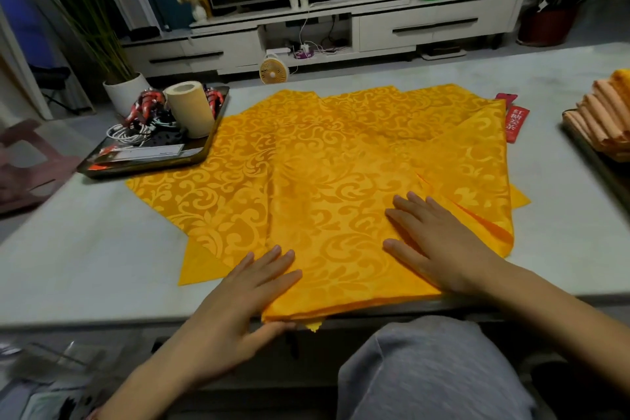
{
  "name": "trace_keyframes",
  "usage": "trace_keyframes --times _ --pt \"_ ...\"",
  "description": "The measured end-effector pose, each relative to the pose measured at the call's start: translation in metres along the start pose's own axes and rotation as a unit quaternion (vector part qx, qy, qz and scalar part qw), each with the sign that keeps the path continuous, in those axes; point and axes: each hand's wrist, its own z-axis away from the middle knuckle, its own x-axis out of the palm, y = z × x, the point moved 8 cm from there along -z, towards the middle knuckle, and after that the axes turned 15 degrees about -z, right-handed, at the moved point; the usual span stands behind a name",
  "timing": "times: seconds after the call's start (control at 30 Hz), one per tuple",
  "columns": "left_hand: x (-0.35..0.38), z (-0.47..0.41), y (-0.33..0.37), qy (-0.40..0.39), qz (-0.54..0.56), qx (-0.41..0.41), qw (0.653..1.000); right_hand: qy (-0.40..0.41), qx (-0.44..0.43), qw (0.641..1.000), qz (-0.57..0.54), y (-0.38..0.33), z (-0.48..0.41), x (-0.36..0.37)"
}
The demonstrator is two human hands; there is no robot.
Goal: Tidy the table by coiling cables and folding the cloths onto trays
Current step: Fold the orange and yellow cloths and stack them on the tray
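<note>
A large yellow patterned cloth (324, 160) lies partly folded over other yellow cloths on the pale table (85, 249). My right hand (439, 242) presses flat on the folded part, fingers straight. My left hand (238, 303) lies at the near left corner of the fold, fingers straight on top and thumb under the edge at the table's front. A dark tray (143, 160) at the back left holds coiled white and red-black cables (143, 112) and a paper roll (189, 109). At the right edge, another tray (600, 160) carries a stack of folded orange cloths (603, 116).
Red packets (514, 119) lie beyond the cloth's right corner. A pink stool (24, 164) stands left of the table. My knee in grey trousers (433, 372) is below the front edge. A TV stand, a small fan (272, 70) and potted plants are beyond the table.
</note>
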Motion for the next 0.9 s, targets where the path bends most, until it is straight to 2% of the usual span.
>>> trace_keyframes --times 0.1,0.17,0.23,0.3,0.4,0.5,0.6,0.63,0.7,0.8,0.83,0.9 --pt "-0.012 0.000 0.003 0.020 0.025 0.014 0.999 -0.010 -0.031 0.996 -0.081 -0.023 0.004 -0.013" --pt "-0.013 0.000 0.005 0.008 0.014 0.031 0.999 -0.053 -0.017 0.981 -0.187 -0.037 0.010 -0.016" --pt "-0.010 0.002 0.005 -0.012 -0.008 0.043 0.999 -0.113 -0.014 0.967 -0.227 -0.052 0.018 -0.009" --pt "-0.010 0.002 0.006 -0.014 -0.018 0.049 0.999 -0.152 -0.043 0.973 -0.168 -0.061 0.024 0.002" --pt "-0.015 -0.001 -0.003 -0.003 0.033 0.014 0.999 -0.161 -0.077 0.979 -0.094 -0.068 0.028 0.009" --pt "-0.031 -0.006 -0.017 0.056 0.095 -0.064 0.992 -0.160 -0.064 0.981 -0.090 -0.067 0.026 0.004" --pt "-0.046 -0.008 -0.027 0.133 0.205 -0.101 0.965 -0.152 -0.055 0.984 -0.071 -0.059 0.021 -0.015" --pt "-0.047 -0.010 -0.032 0.144 0.258 -0.112 0.949 -0.151 -0.049 0.983 -0.089 -0.056 0.018 -0.024" --pt "-0.044 -0.009 -0.037 0.148 0.346 -0.119 0.919 -0.162 -0.017 0.967 -0.195 -0.045 0.014 -0.035" --pt "-0.030 -0.003 -0.032 0.094 0.334 -0.122 0.930 -0.154 0.037 0.922 -0.352 -0.030 0.008 -0.043" --pt "-0.025 -0.001 -0.031 0.073 0.322 -0.136 0.934 -0.155 0.050 0.910 -0.380 -0.027 0.006 -0.043" --pt "-0.021 0.000 -0.035 0.082 0.293 -0.147 0.941 -0.166 0.078 0.894 -0.408 -0.022 0.003 -0.041"
